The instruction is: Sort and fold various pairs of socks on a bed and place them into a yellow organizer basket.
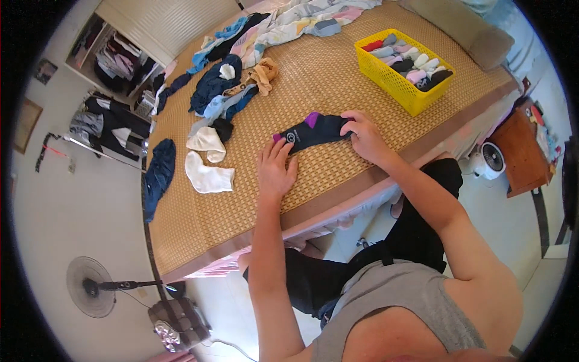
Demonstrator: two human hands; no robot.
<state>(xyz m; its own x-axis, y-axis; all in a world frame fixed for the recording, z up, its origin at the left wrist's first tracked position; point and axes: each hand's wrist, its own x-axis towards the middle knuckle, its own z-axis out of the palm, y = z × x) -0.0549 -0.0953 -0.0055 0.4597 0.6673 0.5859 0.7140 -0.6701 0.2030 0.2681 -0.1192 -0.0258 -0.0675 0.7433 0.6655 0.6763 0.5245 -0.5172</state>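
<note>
The black, purple-patched fabric sock (327, 131) seems light, soft — hold its ends; left hand (276, 169) lies fingers slightly spread, right hand (367, 137) pinches one end.

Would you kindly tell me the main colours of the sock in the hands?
The sock looks near-black with purple patches, seen best in the head view.

Open mat (322, 75) beyond dark sock (325, 133), yellow basket (386, 81) blocking right, white socks (208, 173) left
</note>
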